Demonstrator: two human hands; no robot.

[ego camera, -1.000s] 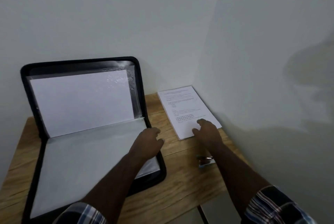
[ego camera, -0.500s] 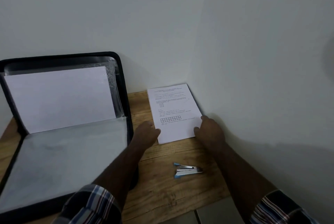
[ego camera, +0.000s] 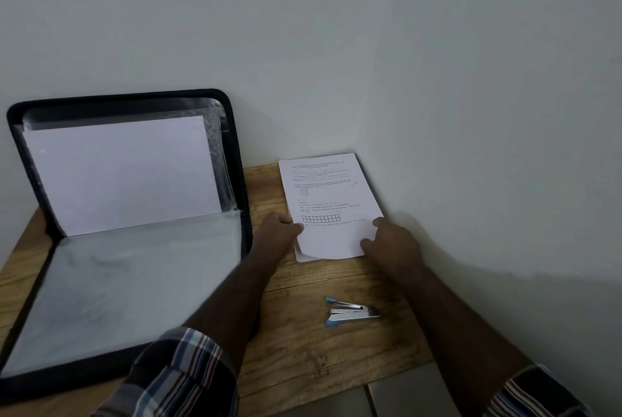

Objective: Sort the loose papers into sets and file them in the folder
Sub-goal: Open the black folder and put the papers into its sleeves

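A stack of printed white papers (ego camera: 328, 201) lies on the wooden table (ego camera: 323, 342) in the corner by the walls. My left hand (ego camera: 277, 234) pinches the near left corner of the top sheets, which curl up off the stack. My right hand (ego camera: 392, 241) holds the near right corner of the same sheets. A black zip folder (ego camera: 128, 224) stands open to the left, its lid leaning on the wall with a blank white sheet (ego camera: 117, 174) in a clear sleeve.
A small silver stapler with blue ends (ego camera: 350, 311) lies on the table in front of the papers, between my forearms. Walls close off the back and right. The table's near edge runs along the bottom.
My left hand left the folder's edge and moved right to the papers. Both hands now hold the near corners and the top sheets have begun to lift.
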